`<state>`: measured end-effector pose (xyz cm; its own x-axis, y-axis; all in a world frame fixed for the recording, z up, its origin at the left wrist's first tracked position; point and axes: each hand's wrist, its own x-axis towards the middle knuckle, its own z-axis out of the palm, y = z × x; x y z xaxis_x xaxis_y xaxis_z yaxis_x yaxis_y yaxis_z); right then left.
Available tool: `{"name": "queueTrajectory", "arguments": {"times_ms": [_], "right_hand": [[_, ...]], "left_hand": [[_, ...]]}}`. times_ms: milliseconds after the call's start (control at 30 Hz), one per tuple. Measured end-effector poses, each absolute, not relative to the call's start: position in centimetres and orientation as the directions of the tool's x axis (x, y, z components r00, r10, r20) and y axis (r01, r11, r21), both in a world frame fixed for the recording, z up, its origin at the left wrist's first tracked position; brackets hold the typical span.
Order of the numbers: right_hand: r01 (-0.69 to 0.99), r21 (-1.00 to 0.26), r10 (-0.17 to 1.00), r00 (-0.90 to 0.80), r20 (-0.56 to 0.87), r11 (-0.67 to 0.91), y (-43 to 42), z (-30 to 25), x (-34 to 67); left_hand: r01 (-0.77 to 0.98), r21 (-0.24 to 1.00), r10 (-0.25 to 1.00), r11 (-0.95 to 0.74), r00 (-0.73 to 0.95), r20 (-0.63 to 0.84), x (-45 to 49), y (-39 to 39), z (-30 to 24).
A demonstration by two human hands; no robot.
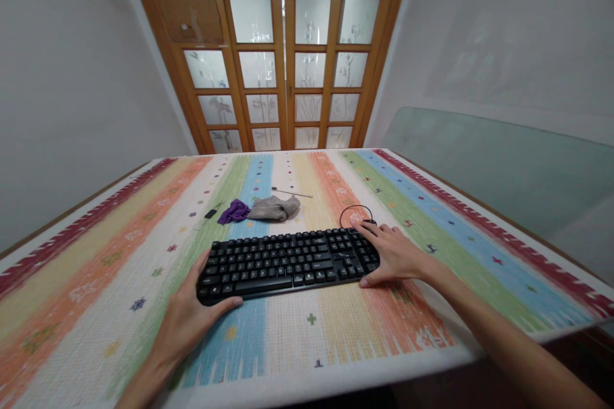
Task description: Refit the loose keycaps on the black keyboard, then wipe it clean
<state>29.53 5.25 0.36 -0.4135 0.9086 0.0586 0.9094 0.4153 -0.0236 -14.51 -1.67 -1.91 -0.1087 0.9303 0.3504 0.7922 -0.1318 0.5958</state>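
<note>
A black keyboard (283, 262) lies in front of me at a slight tilt, its right end farther from me. My left hand (189, 303) grips its left end, thumb along the near edge and fingers behind the side. At the other end, my right hand (391, 255) clasps the number-pad side, with the thumb at the near corner and the fingers over the far corner. A thin black cable (355, 207) loops beside the right fingers. Whether the keyboard's underside touches the cloth, I cannot tell.
Beyond the keyboard sit a crumpled grey cloth (274, 208), a purple cloth (235, 211), a small black object (210, 213) and a thin dark rod (293, 192). A striped tablecloth (311, 339) covers the table. Wooden glazed doors (288, 64) stand behind.
</note>
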Motion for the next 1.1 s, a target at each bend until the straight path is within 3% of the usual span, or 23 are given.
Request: {"name": "queueTrajectory", "arguments": {"times_ms": [200,467,600,833,1100], "right_hand": [[0.894,-0.071,0.891,-0.430,0.142,0.443,5.0,-0.1,31.1],[0.946,-0.112,0.936,-0.276,0.219,0.305,3.4,-1.4,35.2],[0.966,-0.140,0.944,-0.173,0.280,0.218,2.4,-1.8,37.5],[0.984,-0.174,0.936,0.025,0.351,0.039,1.4,-2.1,39.2],[0.954,-0.233,0.908,0.262,0.327,-0.191,2.1,-2.4,39.8]], "left_hand": [[0.712,0.664,0.882,-0.230,-0.135,0.451,-13.6,-1.2,-0.4],[0.670,0.525,0.786,-0.525,0.145,0.601,-10.3,4.7,3.2],[0.522,0.565,0.739,-0.639,0.214,0.638,-6.9,9.4,5.2],[0.149,0.821,0.835,-0.551,0.080,0.545,0.3,18.1,6.7],[0.161,0.865,0.871,-0.476,-0.051,0.489,6.9,26.3,6.9]]}}
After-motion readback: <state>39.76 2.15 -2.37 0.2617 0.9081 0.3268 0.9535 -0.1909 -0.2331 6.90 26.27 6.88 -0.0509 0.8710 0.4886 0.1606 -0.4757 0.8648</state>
